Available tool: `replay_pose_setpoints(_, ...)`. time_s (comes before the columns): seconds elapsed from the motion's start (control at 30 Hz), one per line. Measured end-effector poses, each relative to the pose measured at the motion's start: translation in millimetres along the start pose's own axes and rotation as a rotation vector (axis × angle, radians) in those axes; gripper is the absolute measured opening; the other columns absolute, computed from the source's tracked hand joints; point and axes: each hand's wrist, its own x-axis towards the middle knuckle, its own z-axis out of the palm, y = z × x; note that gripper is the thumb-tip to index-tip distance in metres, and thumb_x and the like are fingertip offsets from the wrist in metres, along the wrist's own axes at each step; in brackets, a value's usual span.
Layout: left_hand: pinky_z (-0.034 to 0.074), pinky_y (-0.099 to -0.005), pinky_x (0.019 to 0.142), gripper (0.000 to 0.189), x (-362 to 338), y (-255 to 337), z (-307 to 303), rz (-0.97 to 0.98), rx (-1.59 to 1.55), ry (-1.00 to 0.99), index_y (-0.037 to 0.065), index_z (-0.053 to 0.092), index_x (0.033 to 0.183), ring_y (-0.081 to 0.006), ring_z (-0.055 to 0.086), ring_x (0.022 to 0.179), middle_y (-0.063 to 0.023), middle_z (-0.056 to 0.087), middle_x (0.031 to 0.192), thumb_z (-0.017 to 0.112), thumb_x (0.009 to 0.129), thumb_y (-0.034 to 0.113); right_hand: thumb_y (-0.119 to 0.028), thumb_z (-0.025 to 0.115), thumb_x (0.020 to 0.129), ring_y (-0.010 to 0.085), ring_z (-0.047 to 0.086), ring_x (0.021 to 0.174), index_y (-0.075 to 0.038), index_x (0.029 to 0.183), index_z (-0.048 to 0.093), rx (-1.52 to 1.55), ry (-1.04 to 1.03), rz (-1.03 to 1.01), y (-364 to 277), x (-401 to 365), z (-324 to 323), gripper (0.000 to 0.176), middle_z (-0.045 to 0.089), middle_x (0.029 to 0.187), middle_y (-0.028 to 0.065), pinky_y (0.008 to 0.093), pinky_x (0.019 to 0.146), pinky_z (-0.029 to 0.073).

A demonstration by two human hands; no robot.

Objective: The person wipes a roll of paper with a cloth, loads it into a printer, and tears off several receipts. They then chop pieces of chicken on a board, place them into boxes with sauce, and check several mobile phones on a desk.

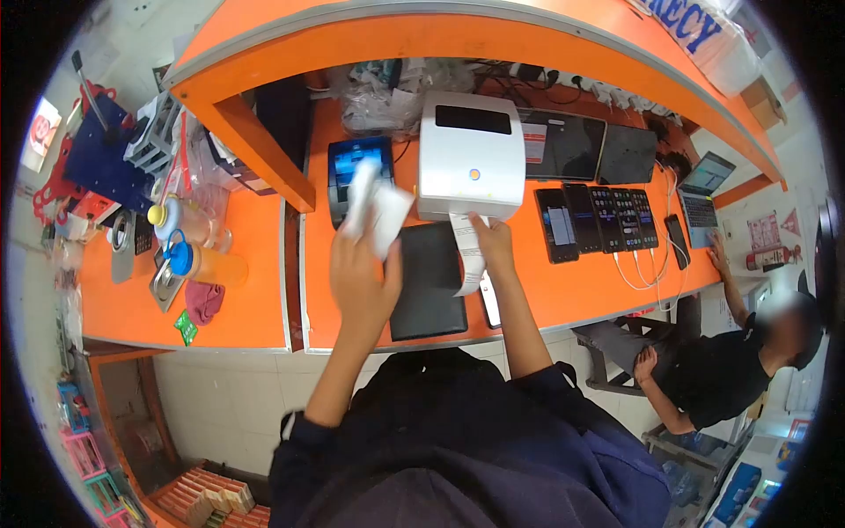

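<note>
My left hand (pixel 359 280) is raised over the orange table, closed on crumpled white paper (pixel 390 216) that is partly blurred by motion. My right hand (pixel 495 246) pinches a printed paper strip (pixel 469 257) just below the front of a white label printer (pixel 472 158). The strip's upper end meets the printer's front edge, and its lower end curls over a black folder (pixel 429 304). A blue-screened device (pixel 337 176) stands behind my left hand. Under my right forearm lies a phone (pixel 490 299), partly covered.
Several phones (pixel 598 220) with white cables lie in a row to the right, near an open laptop (pixel 700 194). A seated person (pixel 722 370) is at the right. Bottles (pixel 224 267) stand on the left table. An orange shelf (pixel 422 35) overhangs the back.
</note>
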Motion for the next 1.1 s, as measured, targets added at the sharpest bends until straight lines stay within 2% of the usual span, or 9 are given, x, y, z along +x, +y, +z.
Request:
replay_pose_setpoints(0.23, 0.019, -0.0609, 0.100, 0.047, 102, -4, 133, 0.674, 0.138, -0.539, 0.005, 0.058, 0.103, -0.0239, 0.026, 0.130, -0.0006, 0.034, 0.139, 0.059, 0.077, 0.044, -0.019, 0.059, 0.079, 0.0419, 0.058, 0.078, 0.009, 0.080, 0.060, -0.430, 0.148, -0.145, -16, -9, 8, 0.028, 0.059, 0.079, 0.0285, 0.0428, 0.072, 0.044)
replay_pose_setpoints(0.37, 0.016, -0.0665, 0.096, 0.036, 87, -8, 167, 0.694, 0.110, -0.379, 0.008, 0.061, 0.094, -0.0189, 0.025, 0.130, 0.0034, 0.034, 0.138, 0.053, 0.082, 0.041, -0.019, 0.058, 0.078, 0.0434, 0.057, 0.080, 0.009, 0.082, 0.059, -0.575, 0.126, -0.043, -40, -13, 15, 0.028, 0.059, 0.079, 0.0284, 0.0461, 0.073, 0.043)
replay_pose_setpoints(0.53, 0.017, -0.0586, 0.100, 0.042, 92, 0, 166, 0.511, 0.066, -0.458, 0.006, 0.052, 0.116, -0.0229, 0.031, 0.127, -0.0036, 0.039, 0.134, 0.049, 0.086, 0.035, -0.022, 0.060, 0.079, 0.0424, 0.058, 0.079, 0.006, 0.087, 0.061, -0.729, -0.036, -0.278, -84, -36, 13, 0.029, 0.059, 0.079, 0.0277, 0.0439, 0.070, 0.044)
replay_pose_setpoints(0.6, 0.018, -0.0542, 0.102, 0.045, 96, -1, 158, 0.501, 0.024, -0.462, 0.005, 0.050, 0.120, -0.0249, 0.032, 0.126, -0.0072, 0.041, 0.133, 0.048, 0.086, 0.035, -0.026, 0.058, 0.082, 0.0296, 0.063, 0.075, 0.005, 0.092, 0.062, -0.556, -0.117, -0.285, -91, -28, -24, 0.032, 0.062, 0.079, 0.0223, 0.0368, 0.067, 0.046)
replay_pose_setpoints(0.7, 0.026, -0.0340, 0.102, 0.059, 93, -24, 152, -0.072, -0.994, -0.494, 0.001, 0.041, 0.129, -0.0276, 0.038, 0.122, -0.0179, 0.047, 0.125, 0.044, 0.085, 0.039, -0.027, 0.032, 0.094, 0.0193, 0.057, 0.067, 0.004, 0.100, 0.057, -0.310, 0.190, -0.414, -86, 19, -86, 0.040, 0.060, 0.071, 0.0128, 0.0331, 0.064, 0.044)
replay_pose_setpoints(0.8, 0.042, -0.0286, 0.086, 0.053, 50, -41, 128, -0.602, -1.227, -0.245, -0.006, 0.055, 0.111, -0.0192, 0.053, 0.102, -0.0139, 0.055, 0.112, 0.036, 0.093, 0.040, -0.023, 0.041, 0.091, 0.0368, 0.059, 0.066, -0.010, 0.120, 0.047, -0.543, 0.151, -0.398, -33, 77, -115, 0.033, 0.060, 0.072, 0.0225, 0.0433, 0.060, 0.044)
replay_pose_setpoints(0.87, 0.043, -0.0255, 0.066, 0.043, 19, -47, 91, -0.626, -0.979, -0.196, -0.007, 0.059, 0.100, -0.0118, 0.055, 0.077, -0.0083, 0.060, 0.090, 0.042, 0.094, 0.031, -0.018, 0.044, 0.085, 0.0448, 0.057, 0.074, -0.020, 0.134, 0.034, -0.799, -0.033, -0.236, -28, 102, -111, 0.050, 0.059, 0.076, 0.0267, 0.0517, 0.065, 0.042)
replay_pose_setpoints(1.0, 0.048, -0.0311, 0.072, 0.059, -74, -78, 26, -0.643, -0.582, -0.280, -0.002, 0.061, 0.104, -0.0189, 0.059, 0.091, -0.0117, 0.062, 0.098, 0.029, 0.093, 0.046, -0.018, 0.045, 0.084, 0.0422, 0.059, 0.071, -0.027, 0.136, 0.030, -0.934, 0.000, -0.318, -15, 123, -103, 0.055, 0.060, 0.075, 0.0247, 0.0534, 0.068, 0.044)
replay_pose_setpoints(1.1, 0.049, -0.0307, 0.069, 0.067, -106, -68, -17, -0.958, -0.788, -0.074, -0.001, 0.060, 0.105, -0.0225, 0.060, 0.095, -0.0134, 0.062, 0.100, 0.023, 0.092, 0.053, -0.018, 0.046, 0.083, 0.0414, 0.059, 0.070, -0.029, 0.135, 0.030, -1.005, -0.013, -0.221, -8, 130, -105, 0.056, 0.061, 0.074, 0.0232, 0.0530, 0.068, 0.045)
